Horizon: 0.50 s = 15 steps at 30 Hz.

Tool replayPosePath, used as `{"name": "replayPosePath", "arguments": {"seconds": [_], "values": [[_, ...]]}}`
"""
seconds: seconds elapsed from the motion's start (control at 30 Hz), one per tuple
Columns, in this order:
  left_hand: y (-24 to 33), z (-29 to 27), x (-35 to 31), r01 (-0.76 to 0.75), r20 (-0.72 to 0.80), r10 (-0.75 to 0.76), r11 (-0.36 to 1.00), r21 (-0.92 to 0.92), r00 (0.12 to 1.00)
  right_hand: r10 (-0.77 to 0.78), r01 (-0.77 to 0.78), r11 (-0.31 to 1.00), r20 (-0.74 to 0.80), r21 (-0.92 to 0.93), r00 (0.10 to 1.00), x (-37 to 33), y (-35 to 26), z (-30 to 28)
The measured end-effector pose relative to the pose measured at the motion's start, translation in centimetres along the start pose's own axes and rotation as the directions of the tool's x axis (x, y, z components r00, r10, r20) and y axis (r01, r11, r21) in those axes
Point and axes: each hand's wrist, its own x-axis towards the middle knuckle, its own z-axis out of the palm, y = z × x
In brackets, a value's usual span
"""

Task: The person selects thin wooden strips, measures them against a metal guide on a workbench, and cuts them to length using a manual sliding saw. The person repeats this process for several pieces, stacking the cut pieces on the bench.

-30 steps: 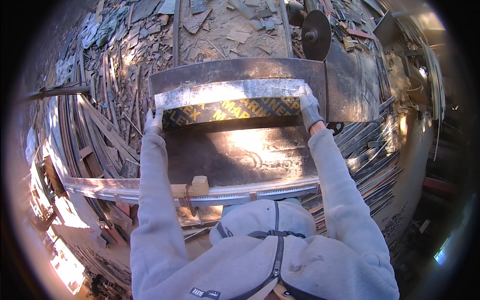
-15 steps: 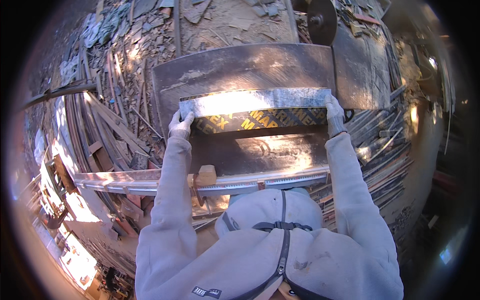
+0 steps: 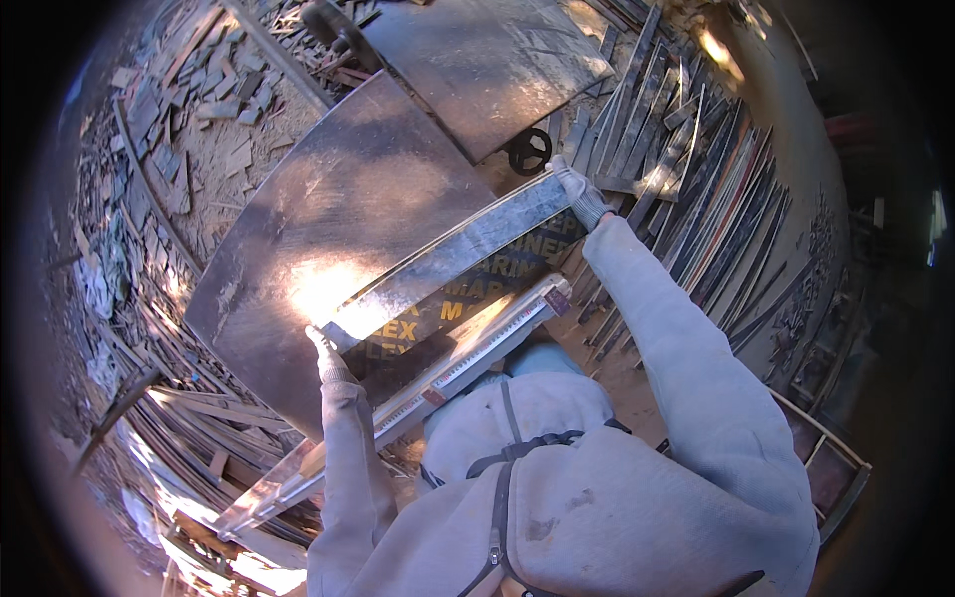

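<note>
A long grey-faced strip of board (image 3: 448,244) lies slantwise over the dark brown saw table (image 3: 269,239). Against its near side is a dark panel printed in yellow (image 3: 468,303); I cannot tell whether the two are joined. My gloved left hand (image 3: 333,355) is closed on the strip's left end, close to a bright patch of sunlight. At the far right end my gloved right hand (image 3: 582,194) grips the other end, its fingers over the edge. A rail with a measuring scale (image 3: 477,348) runs along the table's near edge.
A round saw blade (image 3: 338,28) stands at the far side, beside a second table plate (image 3: 487,70). A black handwheel (image 3: 529,151) shows past my right hand. Long wood offcuts (image 3: 686,199) cover the ground at right. Broken scraps (image 3: 214,95) lie at far left.
My view has turned, so the table and strip now slant up to the right. Both hands keep their hold on the strip's ends, the left now nearer me than the right.
</note>
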Motion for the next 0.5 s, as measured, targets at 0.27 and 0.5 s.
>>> {"name": "replayPosePath", "arguments": {"seconds": [0.27,0.5], "values": [[3.7,-0.8,-4.0,-0.297,-0.154,0.268,0.931,-0.214,0.951,-0.223,0.224,0.975,0.029,-0.013,0.974,-1.9,-2.1,-0.1],[13.3,0.0,-19.1,-0.668,0.018,0.79,0.53,-0.523,0.612,-0.44,0.569,0.504,-0.374,0.65,0.817,-18.8,1.4,-13.2]]}}
